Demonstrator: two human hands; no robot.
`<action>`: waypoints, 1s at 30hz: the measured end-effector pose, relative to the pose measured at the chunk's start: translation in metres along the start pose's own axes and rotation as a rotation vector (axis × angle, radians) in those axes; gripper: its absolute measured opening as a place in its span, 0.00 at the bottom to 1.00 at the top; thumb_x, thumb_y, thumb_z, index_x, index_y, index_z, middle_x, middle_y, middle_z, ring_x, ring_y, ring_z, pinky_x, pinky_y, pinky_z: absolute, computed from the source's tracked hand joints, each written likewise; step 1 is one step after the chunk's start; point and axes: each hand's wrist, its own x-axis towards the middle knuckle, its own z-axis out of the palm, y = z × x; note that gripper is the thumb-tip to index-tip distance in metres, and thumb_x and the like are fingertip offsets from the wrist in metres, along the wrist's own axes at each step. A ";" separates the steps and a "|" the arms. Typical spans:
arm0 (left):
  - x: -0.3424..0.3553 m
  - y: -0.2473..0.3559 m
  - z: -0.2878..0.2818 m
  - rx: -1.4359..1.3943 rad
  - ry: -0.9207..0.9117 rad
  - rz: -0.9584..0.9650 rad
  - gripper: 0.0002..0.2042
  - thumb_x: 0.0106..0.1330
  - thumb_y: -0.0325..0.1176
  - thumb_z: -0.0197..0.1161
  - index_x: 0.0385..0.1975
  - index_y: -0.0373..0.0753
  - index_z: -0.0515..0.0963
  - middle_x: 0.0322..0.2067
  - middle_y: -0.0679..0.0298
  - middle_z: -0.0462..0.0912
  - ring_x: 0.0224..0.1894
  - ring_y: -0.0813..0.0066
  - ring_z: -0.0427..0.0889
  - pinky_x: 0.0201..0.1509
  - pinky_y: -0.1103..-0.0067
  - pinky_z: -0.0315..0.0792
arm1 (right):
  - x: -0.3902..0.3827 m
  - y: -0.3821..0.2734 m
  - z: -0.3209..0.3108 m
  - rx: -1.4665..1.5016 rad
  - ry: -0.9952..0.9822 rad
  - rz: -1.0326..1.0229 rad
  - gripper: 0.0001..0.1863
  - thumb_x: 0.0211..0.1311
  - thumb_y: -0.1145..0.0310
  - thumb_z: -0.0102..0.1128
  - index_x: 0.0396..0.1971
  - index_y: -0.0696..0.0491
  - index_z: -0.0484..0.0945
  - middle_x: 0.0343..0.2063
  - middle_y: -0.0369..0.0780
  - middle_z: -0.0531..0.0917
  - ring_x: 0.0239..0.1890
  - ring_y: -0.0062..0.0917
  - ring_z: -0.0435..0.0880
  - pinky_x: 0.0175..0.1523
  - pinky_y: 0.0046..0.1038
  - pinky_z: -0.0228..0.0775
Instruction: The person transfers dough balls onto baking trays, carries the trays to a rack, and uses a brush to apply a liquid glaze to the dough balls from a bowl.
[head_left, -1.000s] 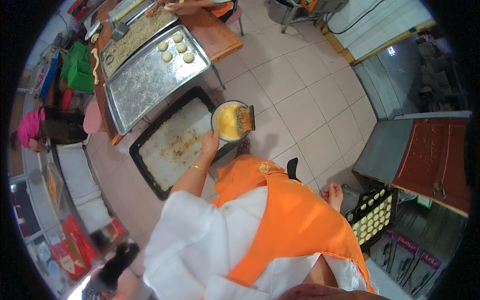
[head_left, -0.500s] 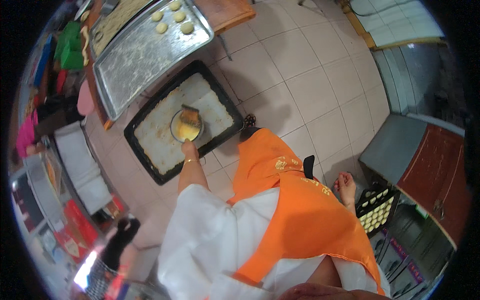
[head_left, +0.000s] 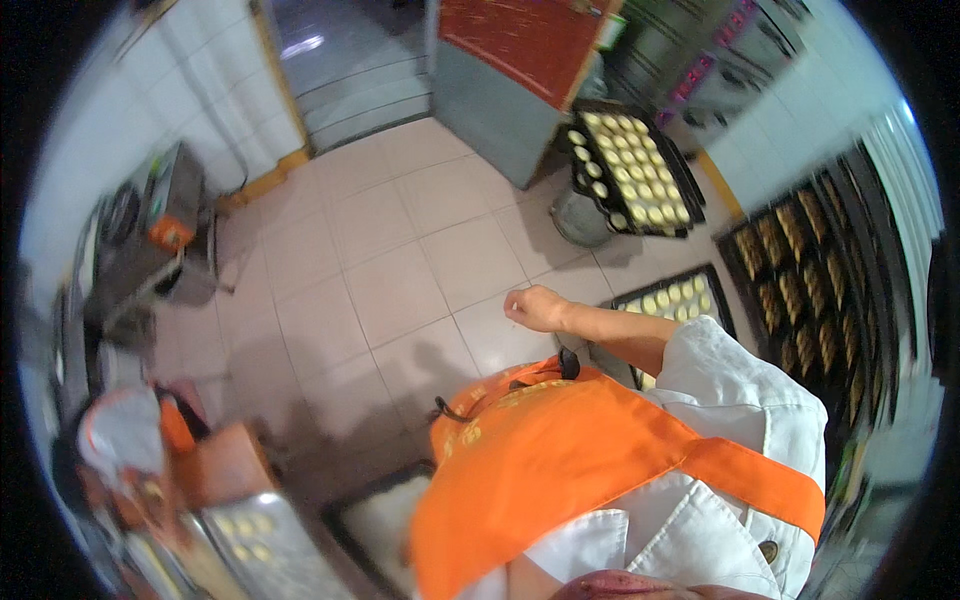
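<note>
My right hand (head_left: 537, 308) hangs in front of my orange apron (head_left: 550, 440), over the tiled floor. Its fingers are curled in loosely, and nothing shows in them. Close to my right forearm lies a dark tray (head_left: 722, 308) of pale dough rounds, partly covered by the arm. Farther off, another black tray (head_left: 688, 226) with rows of pale dough pieces rests on top of a round grey bin (head_left: 582, 218). My left hand is out of sight, as is the bowl of yellow liquid with its brush.
Baked pieces fill dark trays (head_left: 775, 222) on the right. At the lower left, a black-rimmed tray (head_left: 345, 520) is partly behind my apron. A co-worker (head_left: 125, 430) bends over a wooden table (head_left: 225, 465) holding a metal tray (head_left: 290, 540) of dough balls. A grey-and-red door panel (head_left: 490, 110) stands behind.
My view and body have turned right. The left hand, which held the bowl with the brush, has left the picture. The dough trays on the right now show fully, and my right hand is more central.
</note>
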 end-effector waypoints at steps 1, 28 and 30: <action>-0.003 0.015 0.008 0.087 -0.050 0.017 0.09 0.62 0.39 0.54 0.25 0.41 0.74 0.20 0.64 0.73 0.22 0.68 0.72 0.23 0.69 0.68 | -0.011 0.009 -0.001 0.009 0.021 0.063 0.13 0.61 0.61 0.54 0.37 0.54 0.78 0.28 0.46 0.83 0.34 0.42 0.82 0.42 0.37 0.74; -0.273 -0.177 -0.163 0.395 0.287 0.192 0.16 0.64 0.42 0.55 0.33 0.33 0.78 0.23 0.62 0.79 0.22 0.74 0.80 0.22 0.77 0.73 | -0.190 0.278 0.145 -0.247 -0.617 0.044 0.15 0.56 0.59 0.53 0.23 0.57 0.79 0.21 0.44 0.81 0.22 0.32 0.80 0.29 0.36 0.73; -0.282 -0.220 -0.202 0.359 0.320 0.194 0.15 0.63 0.41 0.55 0.30 0.33 0.78 0.22 0.62 0.79 0.22 0.73 0.80 0.21 0.77 0.73 | -0.201 0.271 0.162 -0.349 -0.596 -0.010 0.16 0.55 0.58 0.53 0.23 0.57 0.79 0.22 0.45 0.82 0.24 0.34 0.81 0.31 0.37 0.73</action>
